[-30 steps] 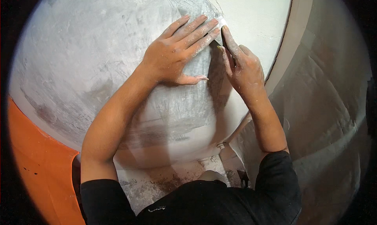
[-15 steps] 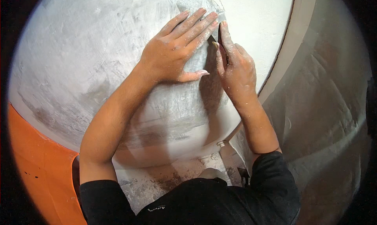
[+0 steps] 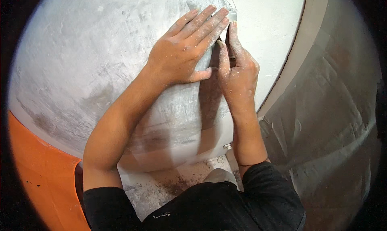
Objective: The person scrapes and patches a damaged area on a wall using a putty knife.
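One bare, dusty right hand point(image 3: 240, 71) pinches a thin, dark, scraper-like tool point(image 3: 227, 39) at the large, curved, grey-white panel point(image 3: 80, 65); the bare left hand point(image 3: 179, 55) lies flat, fingers slightly spread. If the tool tilts, its edge could gouge the panel or nick the left fingertips point(image 3: 224, 11).

Orange panel point(image 3: 44, 174) at lower left, wrinkled dark sheeting point(image 3: 330, 138) at right.

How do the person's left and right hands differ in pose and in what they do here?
The left hand is spread open, its fingers stretched out over the pale curved surface; the right hand is closed around a flat tool.
The left hand's thumb juts sideways, while the right hand's thumb points up along the tool.
Both are bare, with whitish dust on the fingers.
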Motion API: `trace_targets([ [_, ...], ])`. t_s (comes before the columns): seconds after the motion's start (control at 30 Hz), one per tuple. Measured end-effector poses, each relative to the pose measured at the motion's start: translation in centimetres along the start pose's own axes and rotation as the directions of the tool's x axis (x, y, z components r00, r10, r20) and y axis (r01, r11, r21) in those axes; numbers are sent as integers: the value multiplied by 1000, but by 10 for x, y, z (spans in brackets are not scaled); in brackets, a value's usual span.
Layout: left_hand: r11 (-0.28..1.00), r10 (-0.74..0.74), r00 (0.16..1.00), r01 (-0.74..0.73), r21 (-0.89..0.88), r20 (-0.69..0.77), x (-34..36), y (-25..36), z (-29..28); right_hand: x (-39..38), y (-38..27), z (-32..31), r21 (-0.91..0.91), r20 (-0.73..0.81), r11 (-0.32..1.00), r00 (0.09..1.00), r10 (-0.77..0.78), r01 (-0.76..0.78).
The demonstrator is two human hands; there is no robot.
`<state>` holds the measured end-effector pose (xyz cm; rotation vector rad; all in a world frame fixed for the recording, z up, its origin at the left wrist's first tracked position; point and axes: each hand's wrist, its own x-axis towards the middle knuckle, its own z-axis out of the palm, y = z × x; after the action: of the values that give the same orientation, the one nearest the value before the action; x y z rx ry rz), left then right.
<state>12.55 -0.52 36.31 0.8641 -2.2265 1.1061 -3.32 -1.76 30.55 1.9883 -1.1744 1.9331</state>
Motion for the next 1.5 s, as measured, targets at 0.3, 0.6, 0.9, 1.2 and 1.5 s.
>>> trace_targets([
  [0.3,999,22,1000,-22,-43,-15,3,-3,1,24,13,-37,-112,195,977,968,-158,182],
  [0.6,1000,15,1000,-15,-27,10,3,1,-5,29,21,-42,-35,278,980,944,-179,196],
  [0.9,1000,-1,999,1,-2,-49,10,-2,-3,56,22,-52,-53,350,957,903,-251,286],
  [1.2,998,-69,989,67,-21,-128,10,3,1,79,17,-55,-125,406,896,846,-346,427],
  [1.5,992,-122,961,108,-70,-248,6,4,-3,81,17,-54,-127,426,859,810,-404,496],
])
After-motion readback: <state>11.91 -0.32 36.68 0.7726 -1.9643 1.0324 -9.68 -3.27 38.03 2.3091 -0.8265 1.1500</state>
